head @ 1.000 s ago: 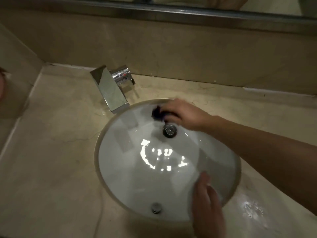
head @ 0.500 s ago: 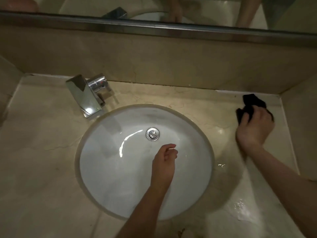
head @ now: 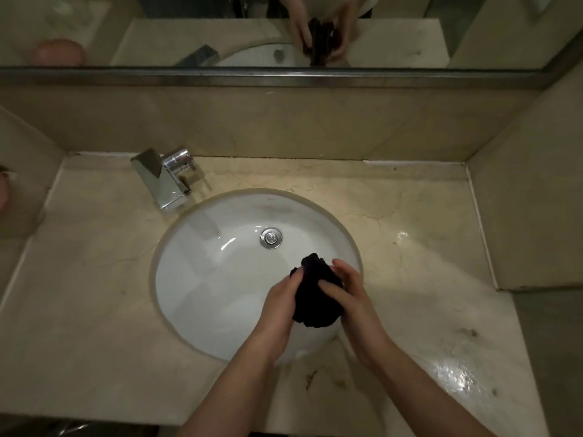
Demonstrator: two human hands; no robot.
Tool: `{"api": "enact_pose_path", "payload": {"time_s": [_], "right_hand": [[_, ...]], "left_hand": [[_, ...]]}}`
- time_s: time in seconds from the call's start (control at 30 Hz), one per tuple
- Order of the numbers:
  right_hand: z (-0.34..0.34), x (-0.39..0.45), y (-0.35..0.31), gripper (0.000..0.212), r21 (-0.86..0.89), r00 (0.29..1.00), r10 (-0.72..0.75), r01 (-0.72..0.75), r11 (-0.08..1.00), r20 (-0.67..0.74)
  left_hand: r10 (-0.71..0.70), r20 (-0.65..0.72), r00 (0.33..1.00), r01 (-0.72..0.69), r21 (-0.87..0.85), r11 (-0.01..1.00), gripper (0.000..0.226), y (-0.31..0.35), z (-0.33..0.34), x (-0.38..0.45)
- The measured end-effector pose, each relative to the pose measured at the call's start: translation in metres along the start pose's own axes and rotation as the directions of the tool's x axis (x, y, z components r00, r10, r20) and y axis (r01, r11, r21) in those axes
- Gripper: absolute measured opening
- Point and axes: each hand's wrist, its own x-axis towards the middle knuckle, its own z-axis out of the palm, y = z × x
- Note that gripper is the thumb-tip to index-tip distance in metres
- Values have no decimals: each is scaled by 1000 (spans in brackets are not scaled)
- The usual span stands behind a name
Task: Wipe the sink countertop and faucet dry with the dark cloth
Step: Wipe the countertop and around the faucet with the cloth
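From my end: both hands meet low centre of frame over the near side of the basin [head: 202,279], left hand [head: 280,302] and right hand [head: 350,294] each with fingers curled round the one dark cloth [head: 317,298], bunched into a wad between them, looks like a wring or refold. Risks as I read them: if that wad is already soaked, it will smear water rather than lift it; wringing here could drip onto the rim just beside the hands; a tight ball gives little contact area on flat stone. Wet glare sits on the countertop [head: 94,310] at lower right [head: 454,373], with a smaller sheen at mid right [head: 402,236], so I'd judge those patches not yet dry and easy to miss in this dim light. Further back, the drain plug [head: 270,238] in the bowl, then the chrome faucet [head: 164,181] at upper left; its angled faces could hold droplets I can't resolve. Mirror [head: 410,33] along the top edge. Count: two hands, one cloth, one basin, one drain, one faucet, two visible wet patches, one mirror.
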Motion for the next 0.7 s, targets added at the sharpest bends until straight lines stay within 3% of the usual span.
{"api": "enact_pose_path", "payload": {"time_s": [0.07,0.17,0.27,0.37,0.5,0.63,0.7], "right_hand": [[-16,-15,-6,46,-165,1000,17,-16,986,7],[-38,-39,-17,22,-158,999,-32,35,987,24],[-61,-57,-29,26,-36,978,-165,161,986,-128],[-80,-76,-33,27,140,942,-149,198,970,-300],[-111,-105,-26,19,-81,852,-248,238,968,-461],[-152,-128,3,30,-149,743,-208,146,978,-636],[-168,-135,19,33,-212,758,-193,74,974,-623]], "left_hand": [[84,10,996,-84,-14,996,31,4,6,-12],[159,38,987,-159,8,987,30,6,13,-27],[191,-44,981,-189,43,981,30,1,15,-35],[124,-117,985,-124,5,992,32,-11,22,-46],[-4,4,1000,4,-105,994,22,-39,48,-69],[21,62,998,-24,53,998,6,-70,71,-82],[58,107,993,-68,85,994,5,-82,81,-80]]}}
